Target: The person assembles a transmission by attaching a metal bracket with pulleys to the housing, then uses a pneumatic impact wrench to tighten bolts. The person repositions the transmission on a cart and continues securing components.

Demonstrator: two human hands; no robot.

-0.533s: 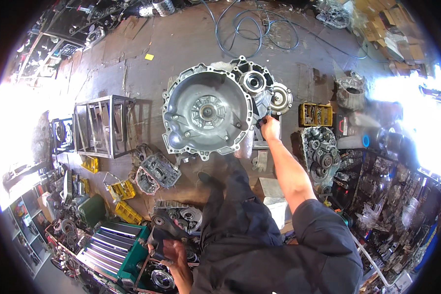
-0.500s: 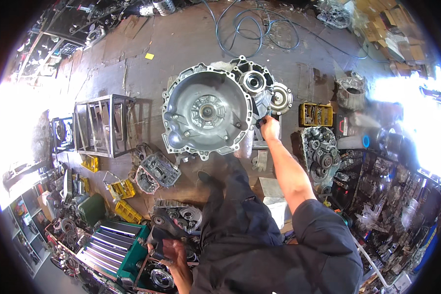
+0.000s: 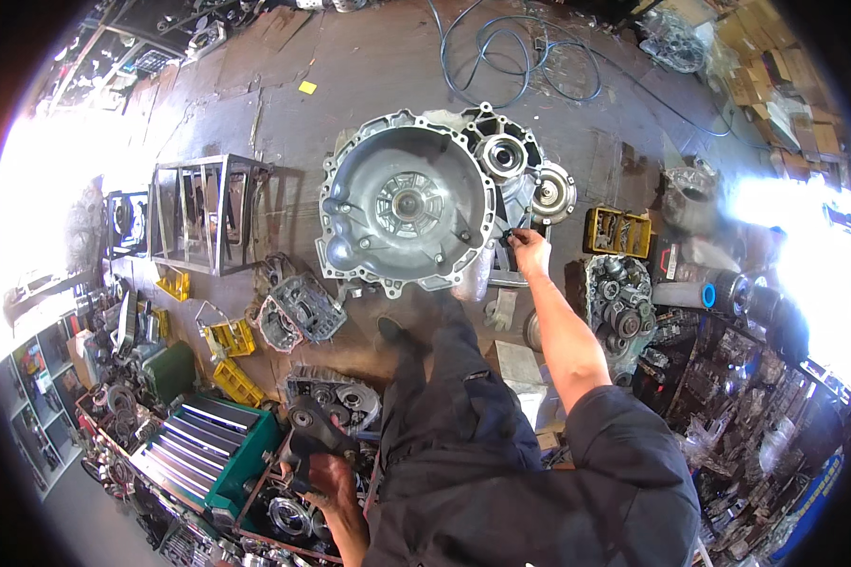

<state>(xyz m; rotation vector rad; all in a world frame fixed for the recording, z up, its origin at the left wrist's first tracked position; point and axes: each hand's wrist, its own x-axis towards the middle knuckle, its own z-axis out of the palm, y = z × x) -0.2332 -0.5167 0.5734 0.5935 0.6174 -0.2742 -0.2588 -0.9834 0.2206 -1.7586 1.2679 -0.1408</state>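
Observation:
A big grey metal gearbox housing with a round bell opening faces up in front of me, held above floor level. At its right side, below the round silver flanged part, my right hand pinches a small black piece too small to name. That hand's fingers are closed. Low on the left, my left hand is wrapped round a dark power tool, apparently an impact wrench. The tool is over the bench, well away from the housing.
A metal frame stand is on the left floor, with an opened casing nearer me. Yellow bins and a geared assembly stand right. A blue hose coils behind. A green tool cabinet is lower left.
The whole view has shifted a little. More of the power tool in my left hand shows now, raised a bit. My right hand stays beside the housing, its fingers pinching the small black piece.

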